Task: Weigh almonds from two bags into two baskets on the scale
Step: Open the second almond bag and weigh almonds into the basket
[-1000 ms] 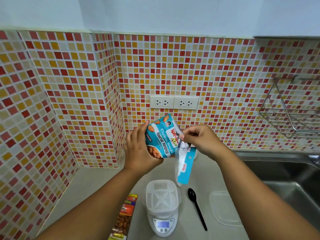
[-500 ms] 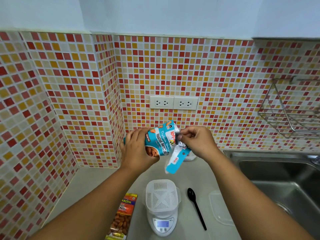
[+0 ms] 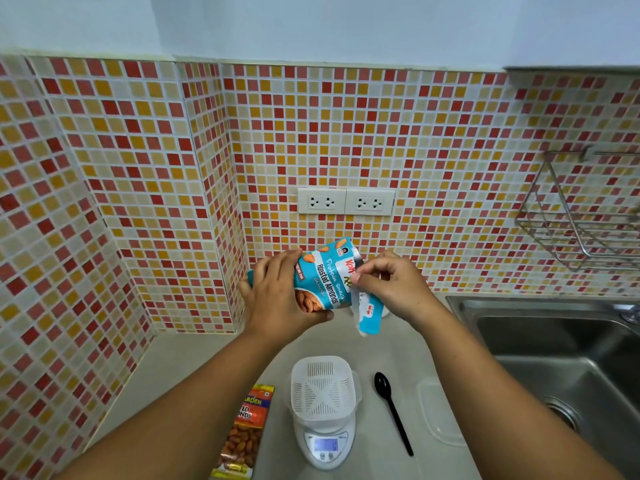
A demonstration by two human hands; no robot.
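Observation:
My left hand [image 3: 277, 299] grips a blue bag of roasted almonds [image 3: 325, 277], held sideways above the counter. My right hand [image 3: 391, 285] pinches the bag's torn top strip [image 3: 367, 315], which hangs down from the bag's mouth. Below, a white slotted basket [image 3: 323, 389] sits empty on a small white digital scale [image 3: 327, 445] with a lit display. A second almond bag [image 3: 244, 434], orange and clear, lies flat on the counter left of the scale.
A black plastic spoon [image 3: 393, 410] lies right of the scale, beside a clear plastic lid [image 3: 440, 414]. A steel sink [image 3: 561, 355] fills the right side. A wire rack [image 3: 581, 216] hangs on the tiled wall, and two power outlets [image 3: 346, 201] sit above my hands.
The bag has tipped from tilted upright to lying sideways and dropped lower. The torn strip has peeled further across the bag's top under my right hand.

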